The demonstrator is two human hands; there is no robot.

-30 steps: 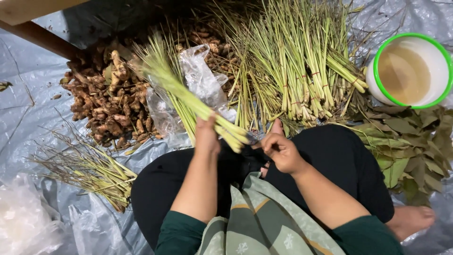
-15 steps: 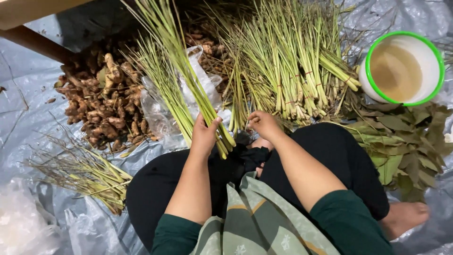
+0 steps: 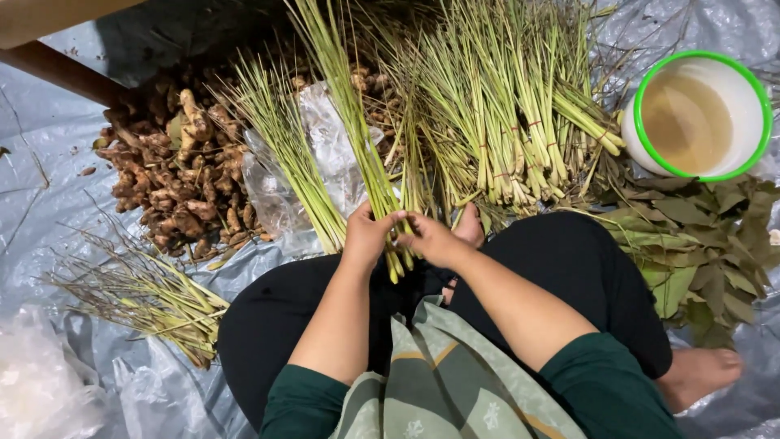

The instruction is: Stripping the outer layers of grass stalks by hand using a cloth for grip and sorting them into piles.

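Bundling part done: tied lemongrass bundles (image 3: 520, 138) lie stacked ahead, while left hand (image 3: 367, 237) and right hand (image 3: 431, 240) both pinch one loose lemongrass bunch (image 3: 357, 146) over the lap, its tie not visible

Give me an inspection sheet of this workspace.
Surface: grey plastic sheet on the floor.
Job's things: lemongrass bundle held upright; tied bundles behind it.
Clutter: ginger roots, clear bag, dry trimmings, leaves, green-rimmed bucket of cloudy water.
Grippers: left hand and right hand both grip the bundle's base.
Cables: nothing seen.
Surroundings: wooden beam top left.
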